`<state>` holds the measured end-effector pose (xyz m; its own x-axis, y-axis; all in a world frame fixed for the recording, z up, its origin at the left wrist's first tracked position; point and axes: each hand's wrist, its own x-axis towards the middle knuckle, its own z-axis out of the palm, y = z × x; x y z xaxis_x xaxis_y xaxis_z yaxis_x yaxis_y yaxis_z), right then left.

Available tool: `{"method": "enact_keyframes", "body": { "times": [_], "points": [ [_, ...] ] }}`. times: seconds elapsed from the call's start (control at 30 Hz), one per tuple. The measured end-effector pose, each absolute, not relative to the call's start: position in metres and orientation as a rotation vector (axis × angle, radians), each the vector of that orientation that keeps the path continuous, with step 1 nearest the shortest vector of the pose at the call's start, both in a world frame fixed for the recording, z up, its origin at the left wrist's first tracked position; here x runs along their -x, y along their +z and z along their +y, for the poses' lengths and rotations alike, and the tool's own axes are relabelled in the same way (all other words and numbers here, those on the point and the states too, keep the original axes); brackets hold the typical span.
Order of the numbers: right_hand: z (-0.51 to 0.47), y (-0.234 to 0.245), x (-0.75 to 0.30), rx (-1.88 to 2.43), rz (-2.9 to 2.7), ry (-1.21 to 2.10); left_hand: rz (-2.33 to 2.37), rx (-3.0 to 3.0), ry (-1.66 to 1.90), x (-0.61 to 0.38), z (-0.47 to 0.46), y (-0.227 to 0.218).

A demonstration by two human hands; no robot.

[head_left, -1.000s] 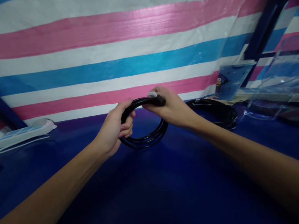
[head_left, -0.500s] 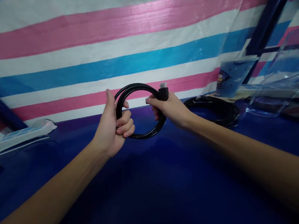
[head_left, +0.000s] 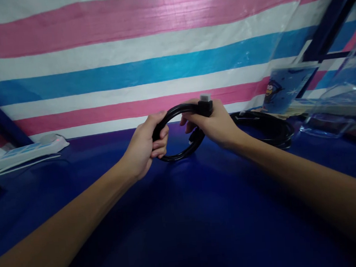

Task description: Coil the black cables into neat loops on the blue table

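Note:
A coiled black cable (head_left: 181,156), which looks like an HDMI cable, is held up in a loop above the blue table (head_left: 184,215). My left hand (head_left: 146,142) is closed round the left side of the coil, thumb on top. On the opposite side my right hand (head_left: 215,122) grips the coil, its fingers partly hidden behind the cable. A plug (head_left: 206,105) with a pale cap points upward beside the right thumb. Below the right hand, a second plug (head_left: 193,138) shows inside the loop.
Behind the right forearm lies another black cable coil (head_left: 270,130). Clear plastic packaging (head_left: 327,117) and a blue printed card (head_left: 288,87) are at the back right. A white power strip (head_left: 28,152) with a white cord lies on the left. A striped sheet (head_left: 149,78) hangs behind the table.
Both hands have moved slightly right in view with the coil. The left thumb has come down onto the cable, and the second plug has come into view below the right hand.

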<state>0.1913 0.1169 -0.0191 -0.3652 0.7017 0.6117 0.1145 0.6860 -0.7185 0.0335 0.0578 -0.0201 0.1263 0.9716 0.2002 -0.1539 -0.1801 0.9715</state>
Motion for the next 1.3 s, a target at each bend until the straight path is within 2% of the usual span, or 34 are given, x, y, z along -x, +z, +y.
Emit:
{"method": "enact_keyframes", "body": {
  "times": [0.07,0.27,0.33,0.53,0.87,1.1,1.23,1.3],
  "points": [
    [0.117,-0.02,-0.19,0.674,-1.894,0.782,0.916,-1.285,1.363,-0.032,0.059,-0.022],
    [0.117,-0.023,-0.187,0.77,-1.911,1.273,0.907,-1.287,1.417,-0.028,0.067,-0.035],
    [0.114,-0.02,-0.188,0.716,-1.879,1.242,0.881,-1.342,1.426,-0.026,0.067,-0.034],
    [0.107,-0.008,-0.193,0.604,-1.949,0.853,0.823,-1.543,1.349,-0.022,0.063,-0.029],
    [0.121,-0.036,-0.202,0.73,-1.955,1.159,0.77,-1.521,0.828,-0.007,0.064,-0.033],
    [0.118,-0.039,-0.197,0.776,-1.884,0.816,0.817,-1.411,0.923,-0.02,0.062,-0.032],
    [0.109,-0.029,-0.196,0.747,-1.843,0.772,0.806,-1.425,0.904,-0.03,0.054,-0.029],
    [0.107,-0.028,-0.197,0.716,-1.844,0.849,0.812,-1.44,0.939,-0.031,0.052,-0.028]
  ]
}}
